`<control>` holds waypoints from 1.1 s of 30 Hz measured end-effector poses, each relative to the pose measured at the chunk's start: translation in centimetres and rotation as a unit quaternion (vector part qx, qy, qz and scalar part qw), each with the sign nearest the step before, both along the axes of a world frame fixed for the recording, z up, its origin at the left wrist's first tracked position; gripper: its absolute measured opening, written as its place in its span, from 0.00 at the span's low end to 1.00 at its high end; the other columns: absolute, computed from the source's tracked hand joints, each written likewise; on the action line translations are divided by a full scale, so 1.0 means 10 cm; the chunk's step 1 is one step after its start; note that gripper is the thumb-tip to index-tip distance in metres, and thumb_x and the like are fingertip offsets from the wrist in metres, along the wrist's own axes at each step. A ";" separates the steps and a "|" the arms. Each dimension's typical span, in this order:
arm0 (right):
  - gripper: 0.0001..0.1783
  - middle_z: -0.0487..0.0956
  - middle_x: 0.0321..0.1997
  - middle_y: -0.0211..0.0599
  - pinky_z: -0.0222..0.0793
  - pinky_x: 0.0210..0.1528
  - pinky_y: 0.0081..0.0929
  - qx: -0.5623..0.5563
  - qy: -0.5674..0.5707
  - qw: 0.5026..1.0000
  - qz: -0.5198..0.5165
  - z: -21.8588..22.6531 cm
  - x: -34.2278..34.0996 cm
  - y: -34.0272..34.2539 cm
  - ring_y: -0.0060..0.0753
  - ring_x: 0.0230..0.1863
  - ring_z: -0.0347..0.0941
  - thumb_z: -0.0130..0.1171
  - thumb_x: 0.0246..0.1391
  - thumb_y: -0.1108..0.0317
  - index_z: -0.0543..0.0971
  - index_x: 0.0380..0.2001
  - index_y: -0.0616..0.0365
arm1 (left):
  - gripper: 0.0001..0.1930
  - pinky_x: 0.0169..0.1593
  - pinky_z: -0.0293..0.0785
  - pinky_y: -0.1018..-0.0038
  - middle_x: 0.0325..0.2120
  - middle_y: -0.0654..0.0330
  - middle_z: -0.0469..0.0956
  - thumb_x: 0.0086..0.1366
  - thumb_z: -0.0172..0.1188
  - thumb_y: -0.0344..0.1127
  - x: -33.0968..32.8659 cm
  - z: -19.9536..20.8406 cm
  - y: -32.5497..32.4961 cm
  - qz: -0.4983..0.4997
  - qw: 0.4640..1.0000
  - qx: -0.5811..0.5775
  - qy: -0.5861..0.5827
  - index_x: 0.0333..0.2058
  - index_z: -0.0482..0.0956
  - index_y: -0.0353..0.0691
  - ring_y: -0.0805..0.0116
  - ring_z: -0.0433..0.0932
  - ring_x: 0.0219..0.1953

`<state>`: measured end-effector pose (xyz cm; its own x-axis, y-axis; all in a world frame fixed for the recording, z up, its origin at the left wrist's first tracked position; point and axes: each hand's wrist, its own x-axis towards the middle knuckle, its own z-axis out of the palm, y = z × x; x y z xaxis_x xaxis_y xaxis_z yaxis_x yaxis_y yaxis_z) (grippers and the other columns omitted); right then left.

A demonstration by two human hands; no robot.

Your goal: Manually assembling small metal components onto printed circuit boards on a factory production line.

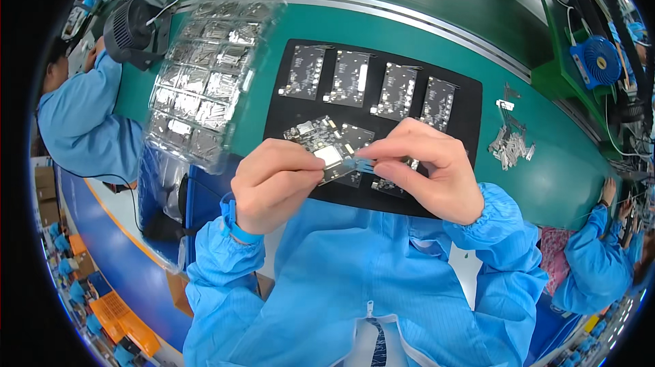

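Note:
Between my hands is a black circuit board [318,133], tilted and raised over a black mat [273,119]. My left hand [274,179] pinches its lower left edge, near a bright silver shield. With thumb and forefinger, my right hand [428,167] grips a small flat metal piece [365,165] at the board's right edge; whether it is seated on the board, I cannot tell. On the mat's far side lie several similar boards, among them one board [350,78] near the middle. More boards lie partly hidden under my hands, including one board [357,136] behind the held one.
A clear compartment tray [205,83] full of small metal parts stands at left. Loose metal parts [510,148] are piled right of the mat. A black fan [129,31] and a blue fan [596,60] flank the green bench [409,29]. Co-workers in blue sleeves sit at both sides.

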<state>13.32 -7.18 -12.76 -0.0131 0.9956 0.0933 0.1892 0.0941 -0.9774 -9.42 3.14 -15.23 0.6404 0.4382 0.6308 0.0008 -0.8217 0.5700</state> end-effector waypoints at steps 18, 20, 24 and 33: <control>0.14 0.75 0.32 0.35 0.70 0.34 0.25 0.010 -0.068 0.996 0.054 -0.04 -0.12 0.16 0.30 0.34 0.74 0.63 0.52 0.80 0.85 0.42 0.55 | 0.15 0.35 0.77 0.70 0.34 0.55 0.82 0.42 0.71 0.17 -0.11 -0.10 0.11 -0.037 0.999 0.030 0.016 0.30 0.80 0.36 0.58 0.80 0.34; 0.14 0.75 0.33 0.35 0.70 0.34 0.26 0.007 -0.067 0.996 0.057 -0.04 -0.12 0.17 0.30 0.34 0.74 0.64 0.51 0.80 0.85 0.42 0.55 | 0.14 0.35 0.77 0.70 0.33 0.55 0.82 0.42 0.71 0.17 -0.11 -0.10 0.11 -0.032 0.999 0.022 0.017 0.30 0.80 0.36 0.58 0.80 0.34; 0.15 0.75 0.34 0.36 0.71 0.34 0.29 0.026 -0.084 0.994 0.065 -0.03 -0.13 0.26 0.34 0.34 0.74 0.64 0.51 0.78 0.84 0.43 0.56 | 0.14 0.36 0.75 0.71 0.32 0.54 0.80 0.46 0.67 0.12 -0.10 -0.06 0.08 -0.002 0.992 -0.120 0.026 0.30 0.78 0.35 0.61 0.78 0.33; 0.12 0.79 0.32 0.37 0.72 0.37 0.37 0.175 -0.296 0.938 0.047 -0.45 -0.29 0.75 0.43 0.36 0.77 0.63 0.47 0.76 0.83 0.38 0.58 | 0.12 0.39 0.74 0.86 0.32 0.65 0.75 0.58 0.65 0.18 -0.16 -0.23 0.37 0.092 0.857 -0.507 0.027 0.39 0.75 0.32 0.82 0.75 0.35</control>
